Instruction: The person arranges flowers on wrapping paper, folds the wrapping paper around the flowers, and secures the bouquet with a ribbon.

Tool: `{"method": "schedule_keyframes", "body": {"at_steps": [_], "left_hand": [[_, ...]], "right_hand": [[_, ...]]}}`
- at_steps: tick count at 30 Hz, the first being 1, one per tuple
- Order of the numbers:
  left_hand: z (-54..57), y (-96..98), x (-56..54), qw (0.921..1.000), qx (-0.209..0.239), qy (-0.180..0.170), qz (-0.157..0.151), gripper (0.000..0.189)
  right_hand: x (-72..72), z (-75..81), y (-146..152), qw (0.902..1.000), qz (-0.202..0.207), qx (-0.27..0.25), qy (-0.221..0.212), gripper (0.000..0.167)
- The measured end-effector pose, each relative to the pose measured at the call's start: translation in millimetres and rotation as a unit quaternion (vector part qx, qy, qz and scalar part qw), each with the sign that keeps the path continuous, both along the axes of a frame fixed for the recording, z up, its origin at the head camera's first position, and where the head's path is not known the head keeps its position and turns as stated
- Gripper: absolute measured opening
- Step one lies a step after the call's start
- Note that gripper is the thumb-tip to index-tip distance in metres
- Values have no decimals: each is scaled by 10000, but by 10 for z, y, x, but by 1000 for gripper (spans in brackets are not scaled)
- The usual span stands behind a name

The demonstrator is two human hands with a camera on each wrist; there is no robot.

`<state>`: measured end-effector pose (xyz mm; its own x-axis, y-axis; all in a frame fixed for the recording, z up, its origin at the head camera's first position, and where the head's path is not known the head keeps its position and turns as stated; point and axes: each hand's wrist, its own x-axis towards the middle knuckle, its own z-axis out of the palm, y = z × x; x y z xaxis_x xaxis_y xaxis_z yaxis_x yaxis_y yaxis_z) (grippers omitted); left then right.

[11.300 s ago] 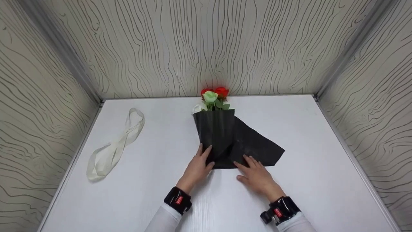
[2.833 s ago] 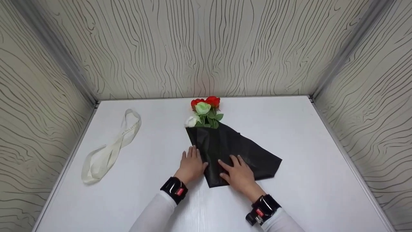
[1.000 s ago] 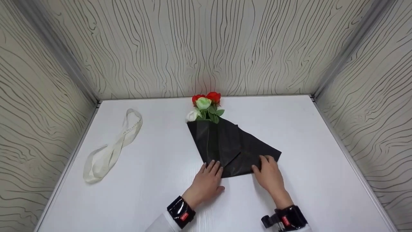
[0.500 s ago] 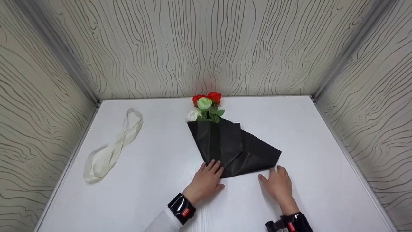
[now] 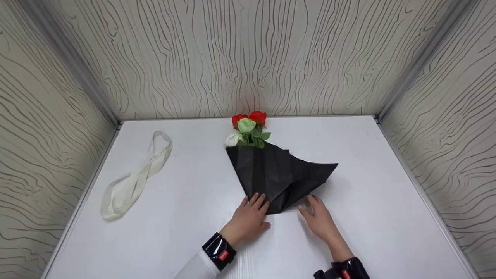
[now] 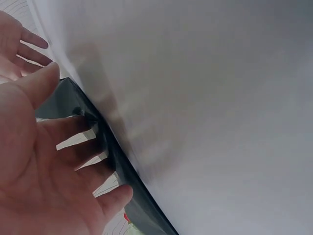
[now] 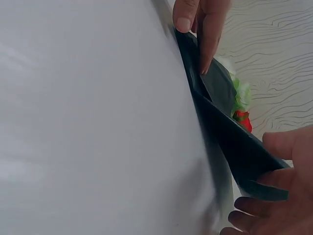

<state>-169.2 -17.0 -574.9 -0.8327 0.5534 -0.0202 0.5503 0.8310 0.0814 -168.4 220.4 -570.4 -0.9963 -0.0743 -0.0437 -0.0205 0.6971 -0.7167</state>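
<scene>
Black wrapping paper (image 5: 267, 170) lies around a bouquet of flowers, its left part folded over the stems. A red flower (image 5: 257, 117), a pale green flower (image 5: 246, 125) and a white flower (image 5: 233, 139) poke out at the top with green leaves. My left hand (image 5: 248, 221) presses the paper's narrow lower end with straight fingers. At the right, the paper's loose flap (image 7: 234, 142) is raised off the table, its corner pointing right. My right hand (image 5: 319, 221) is at the flap's lower edge, fingers reaching under it, thumb apart from them (image 7: 274, 196).
A cream ribbon (image 5: 143, 174) lies in a loose twisted loop on the white table (image 5: 193, 174) at the left. Wood-patterned panels (image 5: 248, 58) stand behind and at both sides, close behind the flower heads.
The paper's right flap has lifted and its corner has swung up and away from me. My right hand has shifted left beneath its edge. My left hand stays on the lower end.
</scene>
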Motion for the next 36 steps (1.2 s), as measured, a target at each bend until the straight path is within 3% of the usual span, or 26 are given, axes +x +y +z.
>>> {"method": "schedule_keyframes", "body": {"at_steps": [8,12,19,23,29,36], "left_hand": [[8,8,8,9996,180,-186,100,66],[6,-29,8,9985,483,-256,99,61],[47,-248,-25,9969,732,182,233,55],[68,-342,-60,9970,670,-111,372,53],[63,-369,-87,9957,792,-418,226,58],[59,-377,-26,9952,916,-155,298,60]], "right_hand": [[-4,-36,-224,9991,418,55,-69,55],[-14,-43,-288,9983,584,30,-72,56],[-28,-13,-352,9957,910,114,89,62],[-30,6,-369,9933,1119,180,212,64],[-49,37,-452,9888,1429,308,286,64],[-70,60,-584,9821,1605,741,647,63]]}}
